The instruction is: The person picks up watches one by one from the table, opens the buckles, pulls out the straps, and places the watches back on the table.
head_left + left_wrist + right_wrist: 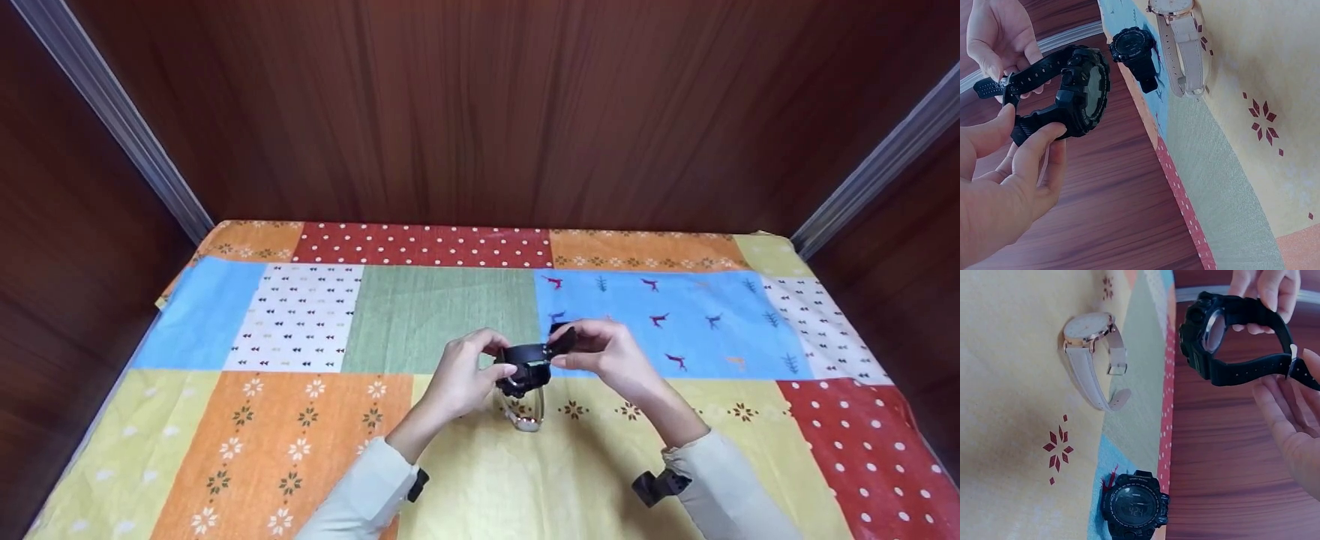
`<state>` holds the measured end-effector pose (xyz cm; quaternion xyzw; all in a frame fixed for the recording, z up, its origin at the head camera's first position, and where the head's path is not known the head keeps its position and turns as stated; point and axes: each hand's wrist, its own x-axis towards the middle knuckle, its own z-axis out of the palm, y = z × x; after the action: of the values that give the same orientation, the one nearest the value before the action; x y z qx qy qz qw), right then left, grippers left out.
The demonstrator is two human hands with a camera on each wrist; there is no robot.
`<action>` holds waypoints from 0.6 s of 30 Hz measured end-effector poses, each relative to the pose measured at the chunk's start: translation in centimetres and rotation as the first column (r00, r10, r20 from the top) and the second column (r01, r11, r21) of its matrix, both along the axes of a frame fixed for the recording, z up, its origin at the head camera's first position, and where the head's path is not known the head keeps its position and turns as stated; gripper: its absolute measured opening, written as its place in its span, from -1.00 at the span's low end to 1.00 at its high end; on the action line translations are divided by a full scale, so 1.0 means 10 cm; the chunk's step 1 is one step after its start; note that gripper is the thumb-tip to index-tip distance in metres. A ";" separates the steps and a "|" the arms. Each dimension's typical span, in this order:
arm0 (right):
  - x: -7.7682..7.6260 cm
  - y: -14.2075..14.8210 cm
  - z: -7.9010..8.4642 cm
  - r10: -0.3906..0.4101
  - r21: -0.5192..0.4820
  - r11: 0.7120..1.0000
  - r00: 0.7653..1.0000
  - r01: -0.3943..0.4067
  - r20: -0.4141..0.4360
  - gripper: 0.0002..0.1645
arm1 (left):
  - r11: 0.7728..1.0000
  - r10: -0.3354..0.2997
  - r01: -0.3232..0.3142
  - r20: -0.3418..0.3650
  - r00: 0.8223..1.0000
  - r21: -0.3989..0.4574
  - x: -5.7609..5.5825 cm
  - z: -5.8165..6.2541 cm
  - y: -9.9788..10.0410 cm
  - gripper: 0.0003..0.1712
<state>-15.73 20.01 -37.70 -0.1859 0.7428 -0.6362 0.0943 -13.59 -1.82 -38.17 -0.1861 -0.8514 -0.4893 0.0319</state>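
A black digital-style wristwatch is held up above the tablecloth, its strap bent into a loop with the tail at the metal buckle. My left hand grips the strap close to the case, thumb on one side and fingers on the other. At the strap's tail end, the thumb and fingers of my right hand pinch the band. Below the held watch stands a rose-gold watch with a pale strap. Another black watch lies beyond it, mostly hidden in the head view.
A patchwork-print tablecloth covers the table. Dark wood-grain panels rise behind it and on both sides, with metal strips at the corners. A black wrist camera sits on the right sleeve.
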 end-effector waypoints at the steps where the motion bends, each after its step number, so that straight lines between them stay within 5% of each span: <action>1: 0.00 0.00 0.00 0.000 0.000 1.000 1.000 0.000 -0.003 -0.63 | 1.000 -0.001 0.001 -0.003 1.000 0.000 0.00 0.00 0.00 -0.83; 18: 0.01 -0.04 0.03 -0.048 0.009 0.999 0.999 0.048 -0.004 -0.62 | 0.999 0.040 -0.040 0.062 0.997 -0.002 0.01 0.02 0.04 -0.76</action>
<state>-15.63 19.61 -37.41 -0.1687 0.7500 -0.6347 0.0785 -13.52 -1.46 -37.99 -0.1539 -0.8556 -0.4940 0.0152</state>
